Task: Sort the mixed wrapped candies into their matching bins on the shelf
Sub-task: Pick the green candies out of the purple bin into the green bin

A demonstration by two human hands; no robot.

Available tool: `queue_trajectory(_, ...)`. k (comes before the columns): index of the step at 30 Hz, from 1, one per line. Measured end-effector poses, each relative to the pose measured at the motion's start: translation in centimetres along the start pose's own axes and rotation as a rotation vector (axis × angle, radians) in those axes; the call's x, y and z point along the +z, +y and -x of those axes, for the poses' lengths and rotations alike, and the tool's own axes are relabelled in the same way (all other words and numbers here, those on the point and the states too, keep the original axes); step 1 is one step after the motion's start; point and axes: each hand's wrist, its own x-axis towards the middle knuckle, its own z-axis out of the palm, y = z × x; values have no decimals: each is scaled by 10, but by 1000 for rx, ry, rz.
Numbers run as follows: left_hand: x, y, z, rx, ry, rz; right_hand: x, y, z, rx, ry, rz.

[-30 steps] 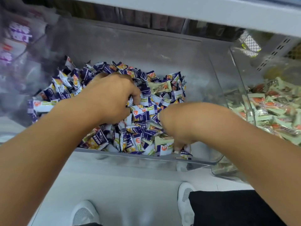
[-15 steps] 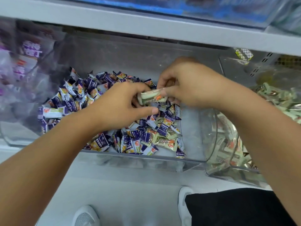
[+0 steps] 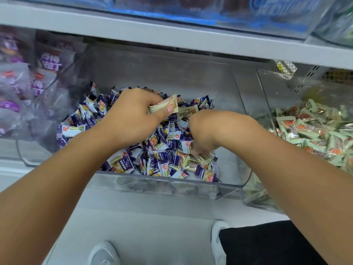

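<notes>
Head view: picking-out step under way in the middle bin (image 3: 235,104), clear hard plastic on the shelf (image 3: 172,39). Left hand (image 3: 129,119), grip closed, thumb pinning pale green candies (image 3: 164,105) over the purple pile (image 3: 152,150). Right hand (image 3: 206,131) curled down near the bin's front right corner; cannot tell whether it holds anything. Wrappers glossy, crinkled, saw-edged. Next move likely: carry the green ones to the right bin (image 3: 267,96), holding matching green candies (image 3: 313,134).

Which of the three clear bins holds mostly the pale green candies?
The right bin: its candies are nearly all pale green; the middle bin holds mainly purple ones, the left bin purple bags.
</notes>
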Motion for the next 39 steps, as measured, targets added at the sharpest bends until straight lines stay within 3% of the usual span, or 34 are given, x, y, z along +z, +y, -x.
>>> queue_trajectory(4, 0, 2, 3, 46, -120, -6, -2, -1, 0, 47, -26, 21)
queue_trajectory(8, 7, 6, 6, 44, -307, -40, 3, -11, -8, -20, -65, 112)
queue_trajectory(14, 7, 7, 5, 13, -335, 38, 12, -20, -11, -79, -172, 247)
queue_trajectory(16, 6, 7, 7, 11, -294, 31, 11, -14, -5, -96, -87, 229)
queue_trajectory(20, 6, 8, 5, -52, -206, 79, -5, 21, 9, -119, 122, -133)
queue_trajectory(23, 5, 10, 2, -129, -212, 226, -15, 36, 6, -219, 303, -806)
queue_trajectory(25, 3, 12, 0, -139, -244, 322, -17, 38, 3, -250, 317, -1215)
queue_trajectory(29, 1, 10, -1, -112, -243, 300, -14, 28, -3, -292, 273, -1354)
queue_trajectory(31, 1, 7, -1, -138, -224, 227, -14, 28, -2, -218, 228, -1302)
queue_trajectory(33, 0, 5, -1, -204, -182, 150, -13, 27, 3, -145, 202, -864)
queue_trajectory(35, -1, 4, -1, -262, -139, 263, -6, 12, 9, -106, 108, -321)
queue_trajectory(39, -2, 4, 0, -255, -180, 306, 13, -26, 3, -45, -88, 5)
